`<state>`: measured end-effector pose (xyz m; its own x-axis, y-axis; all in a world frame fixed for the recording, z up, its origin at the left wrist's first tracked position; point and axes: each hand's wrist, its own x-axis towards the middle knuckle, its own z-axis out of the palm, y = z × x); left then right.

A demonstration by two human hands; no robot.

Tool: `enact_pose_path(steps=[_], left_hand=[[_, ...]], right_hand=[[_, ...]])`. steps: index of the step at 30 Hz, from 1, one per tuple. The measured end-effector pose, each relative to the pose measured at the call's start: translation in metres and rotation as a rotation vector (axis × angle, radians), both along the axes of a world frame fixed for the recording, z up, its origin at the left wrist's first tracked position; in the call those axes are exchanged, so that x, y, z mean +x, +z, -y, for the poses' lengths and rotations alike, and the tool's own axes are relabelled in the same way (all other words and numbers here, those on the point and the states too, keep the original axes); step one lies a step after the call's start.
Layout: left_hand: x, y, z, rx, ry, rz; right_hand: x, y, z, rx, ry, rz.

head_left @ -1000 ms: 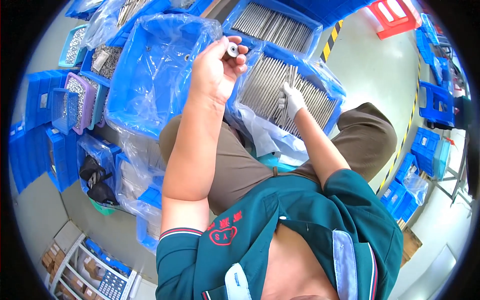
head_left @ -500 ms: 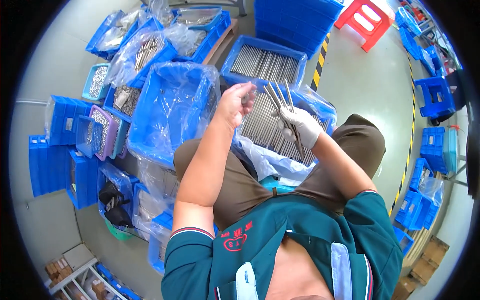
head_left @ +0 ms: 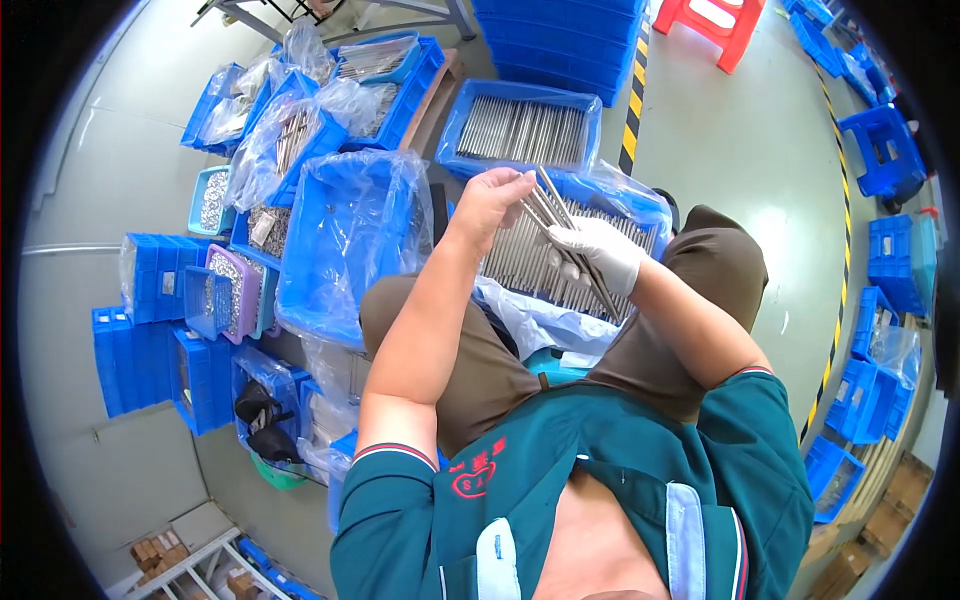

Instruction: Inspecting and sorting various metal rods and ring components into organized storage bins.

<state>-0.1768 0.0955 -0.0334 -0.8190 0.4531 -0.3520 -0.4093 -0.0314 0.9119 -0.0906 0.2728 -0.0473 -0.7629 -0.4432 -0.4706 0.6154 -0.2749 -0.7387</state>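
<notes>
My right hand (head_left: 600, 254), in a white glove, is closed around several slim metal rods (head_left: 556, 212) that slant up and to the left. My bare left hand (head_left: 490, 208) is at the upper ends of these rods. Its thumb and fingers are pinched together there, and what lies between them is too small to make out. Below both hands stands a blue crate (head_left: 650, 205) lined with plastic, with many similar rods laid side by side in it. Another blue crate (head_left: 450, 140) of rods stands just beyond.
Left of my hands is a large blue crate (head_left: 292, 250) with a clear plastic liner. Further left, small tubs of metal parts include a purple one (head_left: 250, 290). Stacked blue crates (head_left: 560, 45) stand at the back, beside a striped floor line (head_left: 632, 110) and a red stool (head_left: 735, 45).
My left hand has moved from beside the rods to their upper ends. The rods in my right hand are now closer together and tilted further left. The whole view has shifted slightly.
</notes>
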Motion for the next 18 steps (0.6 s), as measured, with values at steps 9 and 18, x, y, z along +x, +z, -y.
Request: enact_pose_path(steps=[9, 18], left_hand=[[-0.013, 0.000, 0.008, -0.079, -0.035, 0.062], [-0.028, 0.019, 0.040, 0.012, 0.114, -0.054]], right_hand=[[0.001, -0.003, -0.005, 0.009, -0.003, -0.055], [0.001, 0.009, -0.008, 0.029, 0.127, -0.096]])
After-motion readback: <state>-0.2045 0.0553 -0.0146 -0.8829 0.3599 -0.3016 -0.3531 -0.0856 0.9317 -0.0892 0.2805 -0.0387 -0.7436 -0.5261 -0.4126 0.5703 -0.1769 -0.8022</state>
